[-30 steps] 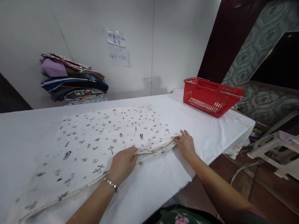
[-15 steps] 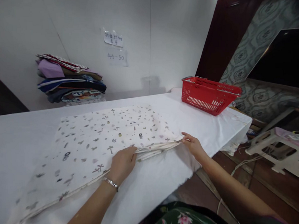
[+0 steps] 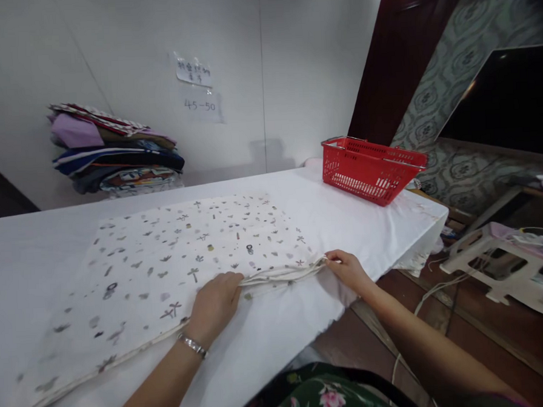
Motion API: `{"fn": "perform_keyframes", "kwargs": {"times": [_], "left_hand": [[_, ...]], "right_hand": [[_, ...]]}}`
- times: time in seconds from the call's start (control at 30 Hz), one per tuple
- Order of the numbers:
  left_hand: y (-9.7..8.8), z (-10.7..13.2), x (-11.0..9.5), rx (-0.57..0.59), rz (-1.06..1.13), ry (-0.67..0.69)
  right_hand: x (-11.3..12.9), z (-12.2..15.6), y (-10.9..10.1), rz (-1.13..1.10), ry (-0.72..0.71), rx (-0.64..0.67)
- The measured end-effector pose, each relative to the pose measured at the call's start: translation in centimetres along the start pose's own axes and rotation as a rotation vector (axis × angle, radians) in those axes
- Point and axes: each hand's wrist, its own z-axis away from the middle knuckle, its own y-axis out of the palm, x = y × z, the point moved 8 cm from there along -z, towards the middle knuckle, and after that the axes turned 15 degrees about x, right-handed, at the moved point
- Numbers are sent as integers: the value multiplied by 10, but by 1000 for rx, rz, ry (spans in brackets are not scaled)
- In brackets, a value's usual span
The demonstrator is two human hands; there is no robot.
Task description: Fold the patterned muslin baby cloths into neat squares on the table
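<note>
Spread flat on the white table (image 3: 279,343), mostly ahead of and left of the left hand (image 3: 217,305): folded cloth (image 3: 152,270). Pinching its near right corner with the right hand (image 3: 348,272). Curled over the near edge with the left, fingertips partly hidden. Likely light, soft, floppy, not easily broken. Best to grab all edge layers together.

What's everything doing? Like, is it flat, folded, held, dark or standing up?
Printed cloth: spread out in layers
Left hand: on cloth's near edge
Right hand: pinching cloth's near right corner
Red basket: upright, open-topped
Fabric pile: folded, stacked
Paper signs: stuck on wall
Screen: dark
</note>
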Motion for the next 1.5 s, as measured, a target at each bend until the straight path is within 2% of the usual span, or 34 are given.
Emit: {"fn": "perform_keyframes", "kwargs": {"times": [0.17,0.33,0.4,0.5,0.53,0.77,0.83,1.03,1.13,1.23,1.33,1.43,1.5], "left_hand": [[-7,7,-2,-57,66,25],[-9,8,-1,-24,94,8],[-9,7,-2,-19,89,3],[-5,5,-8,-2,53,33],[-3,4,-10,7,40,46],[1,3,-16,41,42,77],[2,2,-15,53,65,65],[10,-4,-12,126,128,58],[10,-9,-5,160,184,5],[10,-14,2,187,268,-34],[10,-16,5,214,315,-57],[8,-17,5,222,329,-70],[7,-16,5,220,335,-81]], "right_hand": [[-2,4,8,38,27,-7],[0,-4,12,130,-9,47],[5,-8,6,247,-42,40],[13,-10,-11,416,-50,-65],[16,-11,-14,473,-44,-62],[33,-10,-11,791,-52,116],[33,-9,-6,828,-48,179],[18,-9,3,867,-6,197],[22,-7,11,853,-110,185],[48,4,21,760,-349,136],[75,17,42,662,-522,169],[91,20,68,671,-598,267],[95,15,78,699,-603,297]]}}
